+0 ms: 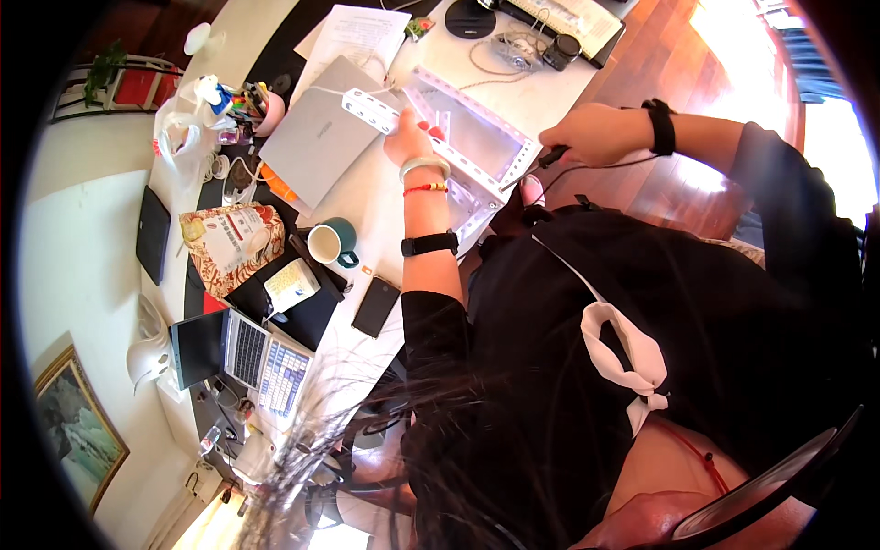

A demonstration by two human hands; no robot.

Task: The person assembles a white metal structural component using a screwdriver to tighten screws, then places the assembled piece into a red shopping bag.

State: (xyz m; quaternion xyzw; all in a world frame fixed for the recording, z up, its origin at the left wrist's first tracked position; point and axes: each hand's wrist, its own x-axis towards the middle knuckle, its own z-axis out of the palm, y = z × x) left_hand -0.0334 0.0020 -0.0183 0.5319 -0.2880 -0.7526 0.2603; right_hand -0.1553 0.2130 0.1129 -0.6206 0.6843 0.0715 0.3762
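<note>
A white frame made of perforated strips stands on the table. My left hand is closed round its near side, next to a loose-looking perforated strip end that juts over the laptop. In my right hand is a screwdriver with a black handle. Its thin shaft points down to the frame's near right corner, where a small screw head shows. Whether the tip sits in a screw is too small to tell. A dark cord hangs beside my right wrist.
Left of the frame lies a closed grey laptop, with papers behind it. A green mug, a black phone and a patterned pouch are nearer. An open laptop stands further left. Cables lie beyond the frame.
</note>
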